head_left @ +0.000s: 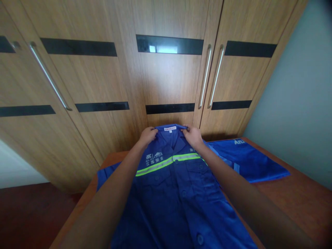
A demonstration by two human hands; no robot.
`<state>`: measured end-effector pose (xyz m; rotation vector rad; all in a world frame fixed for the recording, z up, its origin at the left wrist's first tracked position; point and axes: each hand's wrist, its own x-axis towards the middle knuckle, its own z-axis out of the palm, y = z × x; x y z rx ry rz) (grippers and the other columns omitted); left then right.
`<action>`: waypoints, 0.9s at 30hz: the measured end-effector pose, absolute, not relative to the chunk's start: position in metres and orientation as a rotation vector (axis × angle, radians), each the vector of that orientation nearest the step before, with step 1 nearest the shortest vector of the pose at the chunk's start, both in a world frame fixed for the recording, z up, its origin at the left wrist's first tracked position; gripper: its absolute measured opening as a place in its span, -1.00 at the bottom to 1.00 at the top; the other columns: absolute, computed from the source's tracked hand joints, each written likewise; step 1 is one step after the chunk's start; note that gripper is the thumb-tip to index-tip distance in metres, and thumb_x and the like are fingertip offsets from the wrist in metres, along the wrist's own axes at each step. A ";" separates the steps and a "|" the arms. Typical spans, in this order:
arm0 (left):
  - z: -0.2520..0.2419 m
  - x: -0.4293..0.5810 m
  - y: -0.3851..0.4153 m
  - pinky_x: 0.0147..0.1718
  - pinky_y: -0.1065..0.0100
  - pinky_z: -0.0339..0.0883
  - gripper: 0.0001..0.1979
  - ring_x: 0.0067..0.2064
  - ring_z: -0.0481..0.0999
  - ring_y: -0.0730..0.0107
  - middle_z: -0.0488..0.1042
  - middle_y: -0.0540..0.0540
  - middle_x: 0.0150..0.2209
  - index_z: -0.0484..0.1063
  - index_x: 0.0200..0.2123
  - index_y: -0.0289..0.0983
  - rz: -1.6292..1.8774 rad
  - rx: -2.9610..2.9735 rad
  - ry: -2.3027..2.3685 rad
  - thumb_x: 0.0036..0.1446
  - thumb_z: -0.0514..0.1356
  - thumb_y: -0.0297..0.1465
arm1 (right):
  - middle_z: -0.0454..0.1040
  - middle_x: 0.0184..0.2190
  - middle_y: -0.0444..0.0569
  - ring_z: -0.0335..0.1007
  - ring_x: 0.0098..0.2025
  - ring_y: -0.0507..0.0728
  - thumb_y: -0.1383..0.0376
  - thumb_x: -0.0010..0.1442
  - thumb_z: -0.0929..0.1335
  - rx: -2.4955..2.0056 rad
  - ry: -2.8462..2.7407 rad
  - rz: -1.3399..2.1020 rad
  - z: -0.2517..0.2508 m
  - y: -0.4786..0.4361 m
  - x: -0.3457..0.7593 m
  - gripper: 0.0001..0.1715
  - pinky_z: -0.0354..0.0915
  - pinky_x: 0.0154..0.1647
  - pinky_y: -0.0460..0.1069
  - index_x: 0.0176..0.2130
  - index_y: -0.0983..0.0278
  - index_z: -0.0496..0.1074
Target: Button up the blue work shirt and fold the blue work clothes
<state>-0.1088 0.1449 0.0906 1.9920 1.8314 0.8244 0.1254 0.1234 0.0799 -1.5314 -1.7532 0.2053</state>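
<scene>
Forearms [114,193] flank a blue shirt [160,200], left hand [148,136] at eleven o'clock and right hand [193,136] at one pinching its collar [170,126] (likely straightening; even tension needed next).

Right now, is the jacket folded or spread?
Spread: jacket front up, stripe and buttons showing, left hand and right hand gripping its collar.
</scene>
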 end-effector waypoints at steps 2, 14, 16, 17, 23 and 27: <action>0.084 -0.114 0.148 -0.27 0.36 0.40 -0.57 -0.20 0.58 0.26 0.57 -0.20 -0.12 0.41 -0.01 -0.32 0.768 2.052 1.779 0.19 0.02 -0.19 | 0.54 -0.06 0.00 0.44 0.01 0.16 0.31 0.24 0.25 -1.541 -1.792 0.238 0.071 0.132 0.125 -0.60 0.28 0.08 0.02 0.05 0.24 0.40; 0.020 -0.224 0.120 -0.16 0.21 0.33 -0.60 -0.08 0.52 -0.02 0.54 -0.37 -0.14 0.48 -0.21 -0.37 0.074 2.127 2.103 0.10 0.07 -0.16 | 0.51 -0.01 0.04 0.41 0.06 0.10 0.51 0.17 0.20 -1.814 -2.022 0.293 0.007 0.160 0.181 -0.51 0.23 0.08 -0.08 0.05 0.30 0.43; 0.019 -0.241 0.111 -0.24 0.23 0.34 -0.53 -0.16 0.54 0.01 0.56 -0.33 -0.24 0.49 -0.28 -0.36 0.013 2.139 2.080 0.12 0.02 -0.08 | 0.51 -0.02 0.12 0.41 0.05 0.18 0.46 0.17 0.23 -1.906 -2.041 0.257 0.001 0.158 0.200 -0.55 0.25 0.05 -0.04 0.03 0.34 0.44; 0.019 -0.248 0.108 -0.27 0.26 0.34 -0.51 -0.21 0.55 0.05 0.57 -0.27 -0.29 0.50 -0.31 -0.34 -0.011 2.151 2.042 0.12 0.01 -0.04 | 0.52 -0.04 0.16 0.43 0.03 0.21 0.43 0.17 0.25 -1.936 -2.067 0.251 -0.002 0.157 0.206 -0.57 0.26 0.02 -0.03 0.02 0.36 0.45; 0.022 -0.269 0.101 -0.27 0.39 0.33 -0.67 -0.23 0.56 0.24 0.60 -0.04 -0.30 0.54 -0.32 -0.22 -0.046 2.247 1.827 0.06 0.09 -0.14 | 0.59 -0.38 0.07 0.52 -0.25 0.22 0.19 0.01 0.44 -1.955 -2.296 0.274 -0.009 0.152 0.210 -0.75 0.29 -0.30 -0.07 -0.35 0.33 0.56; 0.025 -0.281 0.108 -0.16 0.36 0.32 -0.63 -0.10 0.53 0.21 0.58 -0.13 -0.16 0.53 -0.20 -0.25 0.042 2.284 1.926 0.14 0.01 -0.21 | 0.57 -0.33 -0.05 0.49 -0.27 0.11 0.19 0.09 0.40 -1.907 -2.296 0.152 0.011 0.155 0.213 -0.75 0.25 -0.33 -0.13 -0.23 0.27 0.52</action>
